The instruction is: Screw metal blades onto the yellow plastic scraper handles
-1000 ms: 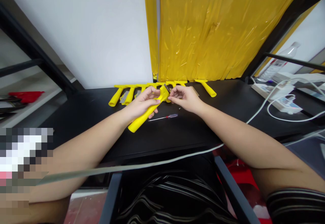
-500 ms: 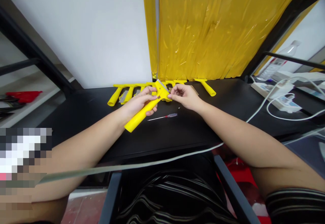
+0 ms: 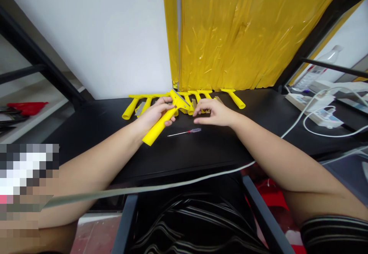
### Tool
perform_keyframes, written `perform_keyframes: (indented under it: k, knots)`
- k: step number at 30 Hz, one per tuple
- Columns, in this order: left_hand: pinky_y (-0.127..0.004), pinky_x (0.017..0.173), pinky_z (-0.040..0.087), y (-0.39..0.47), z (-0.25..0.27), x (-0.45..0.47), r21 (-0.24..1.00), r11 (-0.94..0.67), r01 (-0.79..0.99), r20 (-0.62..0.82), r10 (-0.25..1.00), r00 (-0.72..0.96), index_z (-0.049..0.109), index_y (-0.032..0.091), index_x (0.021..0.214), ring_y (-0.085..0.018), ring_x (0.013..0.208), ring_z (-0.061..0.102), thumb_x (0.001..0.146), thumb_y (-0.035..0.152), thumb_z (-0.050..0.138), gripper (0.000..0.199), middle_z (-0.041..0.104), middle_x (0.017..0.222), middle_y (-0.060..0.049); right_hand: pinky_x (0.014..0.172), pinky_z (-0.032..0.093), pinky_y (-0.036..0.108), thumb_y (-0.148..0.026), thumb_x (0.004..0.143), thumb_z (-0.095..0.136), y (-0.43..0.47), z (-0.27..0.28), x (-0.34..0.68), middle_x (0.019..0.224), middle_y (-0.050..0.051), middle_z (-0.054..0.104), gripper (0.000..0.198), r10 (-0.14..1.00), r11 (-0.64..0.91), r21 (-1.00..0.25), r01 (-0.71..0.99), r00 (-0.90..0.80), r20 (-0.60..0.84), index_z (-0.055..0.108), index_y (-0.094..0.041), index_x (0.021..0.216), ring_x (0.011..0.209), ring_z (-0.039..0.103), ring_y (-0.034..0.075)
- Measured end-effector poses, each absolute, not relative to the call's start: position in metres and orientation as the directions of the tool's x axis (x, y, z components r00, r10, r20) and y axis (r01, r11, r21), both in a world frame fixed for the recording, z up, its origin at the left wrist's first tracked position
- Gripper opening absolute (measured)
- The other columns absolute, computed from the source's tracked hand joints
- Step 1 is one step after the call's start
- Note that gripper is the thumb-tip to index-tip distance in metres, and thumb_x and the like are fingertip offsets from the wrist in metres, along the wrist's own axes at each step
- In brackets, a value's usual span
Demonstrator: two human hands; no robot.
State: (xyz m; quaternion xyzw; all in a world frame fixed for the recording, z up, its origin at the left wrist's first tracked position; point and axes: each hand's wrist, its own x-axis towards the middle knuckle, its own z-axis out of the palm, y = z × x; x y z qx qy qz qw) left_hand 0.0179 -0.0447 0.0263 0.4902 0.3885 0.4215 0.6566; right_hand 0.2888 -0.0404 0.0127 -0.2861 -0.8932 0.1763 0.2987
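We noted the yellow scraper (image 3: 161, 121) in the left hand (image 3: 155, 115) looked like smooth, slightly glossy moulded plastic, its blade edge a thin bright metal strip. The screwdriver (image 3: 184, 132) had a shiny metal shaft and a clear red plastic handle. The table (image 3: 100, 131) was matt black and smooth. The yellow sheet (image 3: 247, 31) behind was glossy, wrinkled plastic film. The cable (image 3: 290, 131) appeared smooth white plastic.

- 2 hands: left hand (image 3: 155, 115), right hand (image 3: 215, 112)
- 1 yellow scraper (image 3: 161, 125) in the left hand
- about 6 more yellow scrapers (image 3: 130, 110) in a row along the wall; overlap, exact count unclear
- 1 red-handled screwdriver (image 3: 185, 132)
- 1 plastic bottle (image 3: 319, 68)
- 1 white power strip (image 3: 309, 106)
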Motion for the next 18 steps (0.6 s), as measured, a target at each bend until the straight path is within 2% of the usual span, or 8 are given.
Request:
perform_keyframes:
  k: [2,4,7,12,16,18]
  knots:
    - [-0.018,0.036,0.037,-0.043,0.025,0.017,0.973,0.152,-0.175,-0.090,0.943,0.320,0.045,0.026,0.115,-0.015,0.050,0.066,0.079,0.015,0.071,0.046,0.067,0.079,0.002,0.093,0.049,0.041,-0.041,0.087,0.085,-0.047,0.014,0.287,0.103,0.008,0.067,0.026,0.575,0.803,-0.385,0.455,-0.760,0.302,0.081,-0.022,0.105,0.103,0.060,0.027]
    - [-0.018,0.036,0.038,-0.042,0.023,0.016,0.978,0.124,-0.166,-0.066,0.946,0.318,0.045,0.026,0.116,-0.016,0.050,0.066,0.080,0.016,0.072,0.046,0.067,0.075,0.002,0.097,0.049,0.042,-0.038,0.090,0.083,-0.051,0.012,0.282,0.109,0.009,0.066,0.021,0.565,0.810,-0.322,0.490,-0.799,0.206,0.081,-0.023,0.105,0.109,0.058,0.028]
    - [-0.019,0.037,0.039,-0.044,0.021,0.015,0.986,0.071,-0.149,-0.021,0.951,0.308,0.046,0.026,0.118,-0.017,0.047,0.065,0.082,0.019,0.073,0.045,0.064,0.068,0.004,0.099,0.048,0.040,-0.030,0.096,0.075,-0.054,0.013,0.277,0.108,0.009,0.067,0.009,0.545,0.824,-0.304,0.479,-0.816,0.192,0.078,-0.022,0.098,0.108,0.060,0.027]
    - [-0.019,0.038,0.042,-0.048,0.023,0.016,0.993,0.005,-0.119,0.026,0.967,0.254,0.048,0.026,0.116,-0.015,0.048,0.065,0.083,0.020,0.072,0.042,0.066,0.074,0.003,0.070,0.048,0.030,-0.032,0.095,0.069,-0.054,0.023,0.294,0.085,0.003,0.070,0.012,0.665,0.722,-0.469,0.508,-0.696,0.269,0.069,-0.019,0.094,0.074,0.062,0.017]
    - [-0.019,0.039,0.044,-0.048,0.024,0.017,0.995,-0.012,-0.097,0.033,0.977,0.211,0.048,0.026,0.113,-0.015,0.050,0.066,0.084,0.019,0.070,0.037,0.064,0.076,0.003,0.065,0.049,0.029,-0.038,0.090,0.072,-0.047,0.021,0.312,0.081,0.003,0.070,0.019,0.765,0.640,-0.552,0.534,-0.510,0.394,0.067,-0.020,0.090,0.071,0.062,0.017]
    - [-0.019,0.039,0.043,-0.047,0.023,0.017,0.996,-0.016,-0.093,0.034,0.980,0.198,0.048,0.026,0.113,-0.015,0.051,0.065,0.084,0.019,0.069,0.037,0.064,0.077,0.003,0.063,0.049,0.029,-0.039,0.088,0.073,-0.043,0.017,0.315,0.078,0.003,0.069,0.021,0.794,0.607,-0.578,0.546,-0.455,0.403,0.066,-0.020,0.087,0.068,0.061,0.016]
